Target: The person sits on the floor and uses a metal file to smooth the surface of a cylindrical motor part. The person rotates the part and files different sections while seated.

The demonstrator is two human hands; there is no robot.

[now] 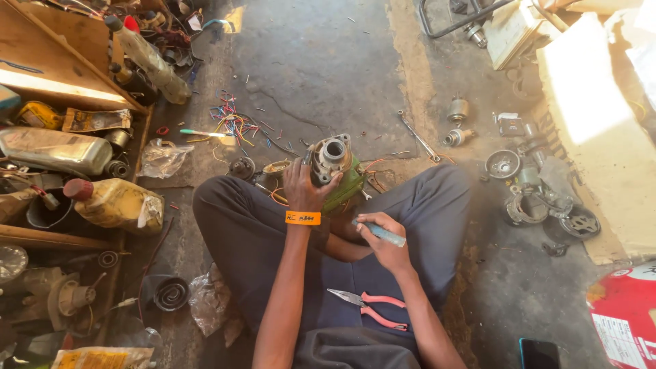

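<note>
One motor (333, 171), grey metal with a green body, stands on the floor between the person's crossed legs. Its long axis runs roughly upright, tilted slightly away from the person, and its round open end points up toward the camera.

One left hand (303, 188), with an orange wristband (303, 218), is wrapped around the motor's left side, gripping it.

One right hand (384, 236) is clenched around one pale blue tool handle (380, 233), which lies slanted, its free end pointing left toward the motor; the working tip cannot be made out.

One pair of pliers (369, 307) with pink grips rests on the lap, nose pointing left.

One spanner (418, 137) lies on the concrete beyond the right knee.

One scatter of coloured wire scraps (236, 123) lies beyond the motor.

Two yellow plastic jugs: one (117, 203) at the left, one (152, 61) further up.

One phone (538, 353) lies at the lower right.
</note>
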